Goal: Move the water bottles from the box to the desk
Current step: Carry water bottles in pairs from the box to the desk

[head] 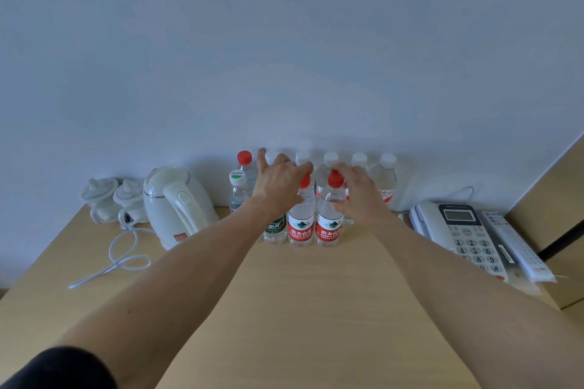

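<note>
At frame centre, my right hand (358,196) pinches 1 red-capped clear plastic bottle (329,215), left hand (278,185) spread; I'd set it upright, then let go.

Two bare forearms, no rings or watch visible on left hand (278,189) or right hand (360,196); black sleeve (57,368) at left upper arm.

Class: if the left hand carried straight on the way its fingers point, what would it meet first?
Probably the white-capped clear bottles in the back row: the left hand reaches over the front bottles toward the wall. Depth is unclear.
</note>
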### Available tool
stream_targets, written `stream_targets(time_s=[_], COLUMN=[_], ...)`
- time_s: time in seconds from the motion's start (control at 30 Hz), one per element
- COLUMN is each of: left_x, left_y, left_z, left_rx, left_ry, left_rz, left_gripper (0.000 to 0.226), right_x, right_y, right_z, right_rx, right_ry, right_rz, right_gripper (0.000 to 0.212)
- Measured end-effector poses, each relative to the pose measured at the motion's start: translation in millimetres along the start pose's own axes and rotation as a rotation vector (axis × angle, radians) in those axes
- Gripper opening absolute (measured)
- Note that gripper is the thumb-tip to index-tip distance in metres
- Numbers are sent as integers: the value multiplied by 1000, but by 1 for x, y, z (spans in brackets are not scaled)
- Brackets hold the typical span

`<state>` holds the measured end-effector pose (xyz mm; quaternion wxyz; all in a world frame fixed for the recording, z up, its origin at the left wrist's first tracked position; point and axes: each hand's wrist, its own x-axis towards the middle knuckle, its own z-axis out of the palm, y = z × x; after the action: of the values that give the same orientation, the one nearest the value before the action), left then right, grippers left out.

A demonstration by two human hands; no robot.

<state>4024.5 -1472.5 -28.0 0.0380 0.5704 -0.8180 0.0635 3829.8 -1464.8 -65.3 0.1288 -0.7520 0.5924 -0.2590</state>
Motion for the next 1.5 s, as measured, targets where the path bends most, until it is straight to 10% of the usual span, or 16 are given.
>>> stream_targets(time_s=[1.5], left_x=[2], left_y=[2], left_z=[15], left_rx=[-51], left_ry=[42], left_rz=[-48], left_gripper=[51], right_x=[-5], right_y=[-8], right_z=[0], right_rx=[-23], right_ry=[28], right_rz=[43], right_gripper=[73])
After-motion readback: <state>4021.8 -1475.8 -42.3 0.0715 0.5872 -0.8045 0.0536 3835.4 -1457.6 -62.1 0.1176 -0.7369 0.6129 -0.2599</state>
